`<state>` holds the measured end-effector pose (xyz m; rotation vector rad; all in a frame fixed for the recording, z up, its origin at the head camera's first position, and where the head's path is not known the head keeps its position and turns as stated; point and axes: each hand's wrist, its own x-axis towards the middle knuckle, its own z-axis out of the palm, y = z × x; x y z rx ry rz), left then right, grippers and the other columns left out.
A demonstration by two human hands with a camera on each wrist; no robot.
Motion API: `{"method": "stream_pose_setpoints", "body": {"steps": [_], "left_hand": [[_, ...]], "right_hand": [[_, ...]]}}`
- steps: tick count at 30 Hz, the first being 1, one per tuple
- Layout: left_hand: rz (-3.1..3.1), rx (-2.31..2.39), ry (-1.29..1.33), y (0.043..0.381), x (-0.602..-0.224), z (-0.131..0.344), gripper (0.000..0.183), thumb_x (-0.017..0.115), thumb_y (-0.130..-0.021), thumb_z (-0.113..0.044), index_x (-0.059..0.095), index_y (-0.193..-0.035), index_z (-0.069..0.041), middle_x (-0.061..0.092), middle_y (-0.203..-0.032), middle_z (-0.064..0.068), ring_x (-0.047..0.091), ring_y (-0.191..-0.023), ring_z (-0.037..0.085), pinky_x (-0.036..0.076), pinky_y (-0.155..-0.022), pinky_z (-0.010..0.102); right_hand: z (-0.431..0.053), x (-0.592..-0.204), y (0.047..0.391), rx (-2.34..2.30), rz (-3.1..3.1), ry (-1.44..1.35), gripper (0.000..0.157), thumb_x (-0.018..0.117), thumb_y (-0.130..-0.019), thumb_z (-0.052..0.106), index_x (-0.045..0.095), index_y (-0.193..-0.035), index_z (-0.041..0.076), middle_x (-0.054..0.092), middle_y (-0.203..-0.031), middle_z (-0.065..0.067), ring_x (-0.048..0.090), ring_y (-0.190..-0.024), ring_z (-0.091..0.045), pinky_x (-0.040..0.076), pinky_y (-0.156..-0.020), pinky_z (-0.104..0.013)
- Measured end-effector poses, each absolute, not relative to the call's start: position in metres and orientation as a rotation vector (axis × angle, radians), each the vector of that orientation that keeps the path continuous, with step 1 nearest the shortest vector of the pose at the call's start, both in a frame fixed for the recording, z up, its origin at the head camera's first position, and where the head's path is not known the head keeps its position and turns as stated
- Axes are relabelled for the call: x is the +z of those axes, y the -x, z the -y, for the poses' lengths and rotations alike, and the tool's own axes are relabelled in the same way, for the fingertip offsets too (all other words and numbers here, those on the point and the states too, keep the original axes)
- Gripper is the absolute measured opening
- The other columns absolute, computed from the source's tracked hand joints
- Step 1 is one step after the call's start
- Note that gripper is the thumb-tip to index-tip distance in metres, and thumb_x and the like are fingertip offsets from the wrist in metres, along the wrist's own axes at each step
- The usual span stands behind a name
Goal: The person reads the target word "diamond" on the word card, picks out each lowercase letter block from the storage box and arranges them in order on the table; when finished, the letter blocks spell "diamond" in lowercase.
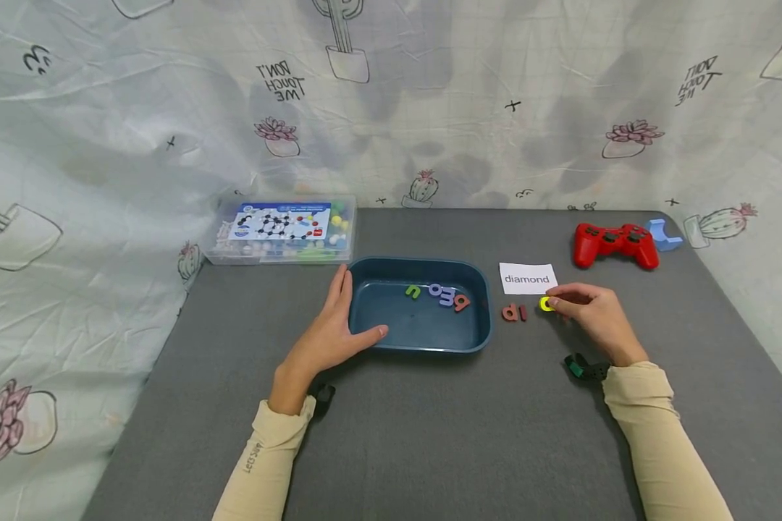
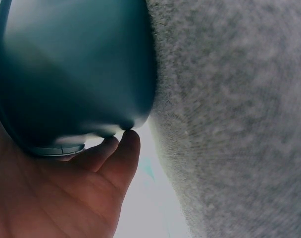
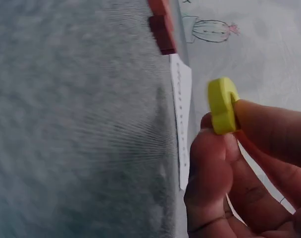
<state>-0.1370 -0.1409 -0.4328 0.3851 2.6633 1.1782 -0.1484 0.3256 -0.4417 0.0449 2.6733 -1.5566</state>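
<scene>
Head view: right hand pinching a yellow letter just above the grey surface, below the card reading "diamond" and just right of the red "d" and "i" already laid out. Left hand lying against the near left corner of the blue tray, fingers straight, thumb along the rim. Inside the tray: green, blue, purple and orange letters. Farther back, a clear box of beads and a red game controller.

Left wrist view: relaxed fingers touching the tray's rounded outer wall, curled round nothing.

Right wrist view: thumb and fingertips closed on the yellow letter's edge, held on edge above the surface, card beside.

Likely risks: thin pinch slipping, so the piece drops flat or rolls; setting down too close could nudge the red pair; landing rotated or mirrored, spoiling the row.
</scene>
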Motion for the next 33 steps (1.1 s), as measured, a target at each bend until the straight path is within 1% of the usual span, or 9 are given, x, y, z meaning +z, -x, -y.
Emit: {"method": "stream_pose_setpoints", "body": {"steps": [2, 6, 10, 13, 19, 22, 25, 29, 33], "left_hand": [[-2.666, 1.179, -0.387, 0.137, -0.434, 0.141, 0.123, 0.073, -0.093, -0.061, -0.007, -0.172, -0.01, -0.017, -0.178, 0.004, 0.009, -0.163, 0.036, 0.027, -0.121, 0.066], [-2.673, 1.169, -0.393, 0.138, -0.434, 0.14, 0.123, 0.073, -0.093, -0.062, -0.007, -0.172, -0.011, -0.018, -0.178, 0.002, 0.008, -0.163, 0.035, 0.026, -0.121, 0.065], [-2.674, 1.167, -0.399, 0.138, -0.435, 0.141, 0.123, 0.073, -0.094, -0.061, -0.007, -0.172, -0.01, -0.017, -0.178, 0.005, 0.008, -0.163, 0.036, 0.026, -0.121, 0.066], [-2.677, 1.172, -0.397, 0.138, -0.435, 0.141, 0.123, 0.073, -0.094, -0.061, -0.007, -0.172, -0.011, -0.016, -0.179, 0.005, 0.009, -0.163, 0.037, 0.026, -0.121, 0.066], [-2.673, 1.177, -0.389, 0.137, -0.435, 0.141, 0.124, 0.073, -0.093, -0.062, -0.007, -0.172, -0.011, -0.017, -0.178, 0.003, 0.008, -0.163, 0.036, 0.026, -0.121, 0.066], [-2.672, 1.174, -0.382, 0.137, -0.436, 0.141, 0.124, 0.073, -0.093, -0.061, -0.007, -0.172, -0.01, -0.017, -0.178, 0.003, 0.008, -0.163, 0.036, 0.025, -0.121, 0.066], [-2.682, 1.166, -0.375, 0.137, -0.436, 0.141, 0.123, 0.073, -0.093, -0.062, -0.007, -0.172, -0.01, -0.017, -0.178, 0.003, 0.008, -0.163, 0.036, 0.025, -0.121, 0.066], [-2.688, 1.161, -0.372, 0.138, -0.435, 0.14, 0.123, 0.073, -0.093, -0.062, -0.007, -0.172, -0.011, -0.017, -0.178, 0.002, 0.008, -0.163, 0.036, 0.025, -0.121, 0.066], [-2.683, 1.16, -0.383, 0.138, -0.434, 0.14, 0.124, 0.073, -0.093, -0.062, -0.007, -0.172, -0.012, -0.017, -0.178, 0.002, 0.008, -0.163, 0.035, 0.026, -0.121, 0.065]], "right_hand": [[-0.325, -0.443, 0.148, -1.516, -2.681, -0.03, 0.032, 0.073, -0.104, 0.019, 0.073, -0.125, -0.005, 0.074, -0.101, -0.002, 0.063, -0.082, -0.016, 0.052, -0.068, -0.027], [-0.322, -0.447, 0.149, -1.435, -2.704, 0.013, 0.027, 0.072, -0.104, 0.014, 0.074, -0.122, -0.006, 0.074, -0.101, -0.005, 0.063, -0.082, -0.015, 0.054, -0.07, -0.026], [-0.318, -0.448, 0.15, -1.339, -2.777, 0.05, 0.022, 0.074, -0.102, 0.012, 0.076, -0.117, -0.005, 0.072, -0.095, -0.01, 0.061, -0.077, -0.015, 0.05, -0.065, -0.026], [-0.314, -0.448, 0.15, -1.284, -2.838, 0.081, 0.019, 0.076, -0.101, 0.011, 0.077, -0.113, -0.002, 0.073, -0.095, -0.012, 0.059, -0.076, -0.016, 0.047, -0.063, -0.027], [-0.311, -0.448, 0.15, -1.223, -2.878, 0.126, 0.014, 0.076, -0.1, 0.008, 0.078, -0.11, -0.001, 0.075, -0.097, -0.013, 0.058, -0.081, -0.021, 0.046, -0.064, -0.028], [-0.312, -0.447, 0.151, -1.194, -2.874, 0.161, 0.016, 0.075, -0.101, 0.011, 0.078, -0.111, -0.001, 0.075, -0.099, -0.012, 0.059, -0.083, -0.022, 0.046, -0.065, -0.028], [-0.315, -0.445, 0.152, -1.16, -2.847, 0.234, 0.021, 0.075, -0.102, 0.013, 0.078, -0.116, -0.001, 0.072, -0.099, -0.011, 0.058, -0.084, -0.021, 0.047, -0.067, -0.028], [-0.321, -0.443, 0.151, -1.108, -2.797, 0.363, 0.03, 0.079, -0.098, 0.01, 0.074, -0.125, -0.003, 0.065, -0.101, -0.011, 0.057, -0.086, -0.022, 0.047, -0.07, -0.027], [-0.323, -0.446, 0.15, -1.082, -2.791, 0.421, 0.035, 0.082, -0.095, 0.007, 0.072, -0.127, -0.004, 0.061, -0.104, -0.011, 0.057, -0.088, -0.022, 0.047, -0.073, -0.027]]}}
